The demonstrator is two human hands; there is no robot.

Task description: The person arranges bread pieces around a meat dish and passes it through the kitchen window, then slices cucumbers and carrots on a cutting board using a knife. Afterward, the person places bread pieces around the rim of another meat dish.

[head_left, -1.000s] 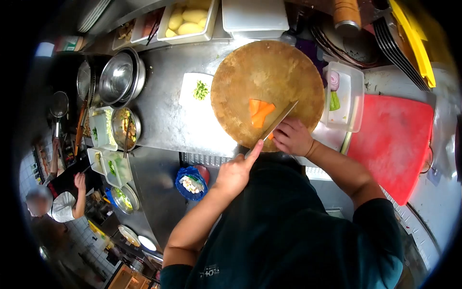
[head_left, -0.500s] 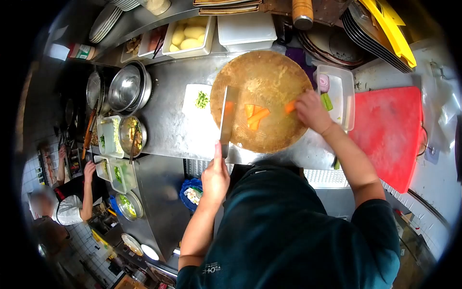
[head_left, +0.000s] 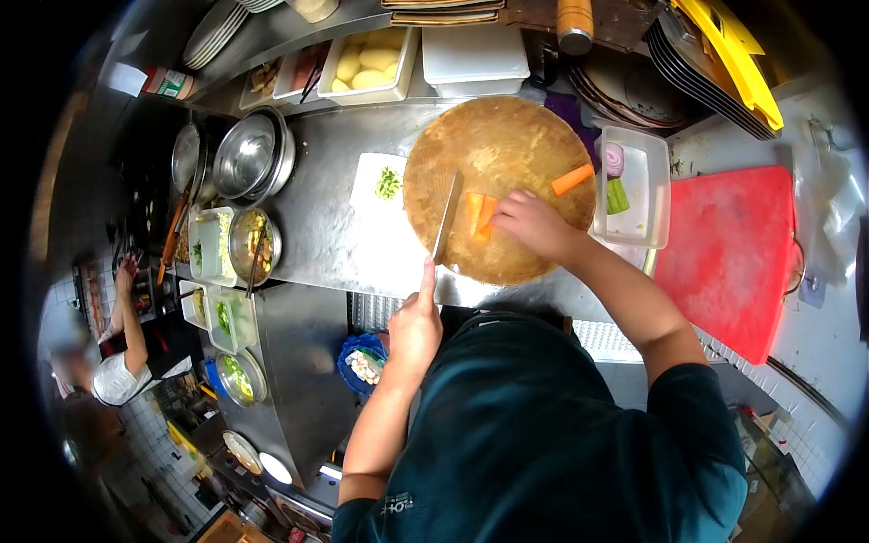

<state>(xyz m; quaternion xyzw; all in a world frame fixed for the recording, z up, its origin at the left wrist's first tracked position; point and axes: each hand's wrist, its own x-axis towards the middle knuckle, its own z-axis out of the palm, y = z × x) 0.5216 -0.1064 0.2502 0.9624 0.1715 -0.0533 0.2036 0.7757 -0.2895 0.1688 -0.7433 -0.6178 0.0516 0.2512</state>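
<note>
Our left hand (head_left: 415, 333) grips a cleaver (head_left: 445, 217) over the round chopping block (head_left: 480, 136); our right hand (head_left: 536, 223) bunches its fingers against carrot pieces (head_left: 478, 214) there, whether pinching one we cannot tell. Past a carrot stick (head_left: 572, 179), a plastic tub (head_left: 641, 163) with onion (head_left: 614, 160) crowds the right side; chopped greens (head_left: 387, 184) lie left.
</note>
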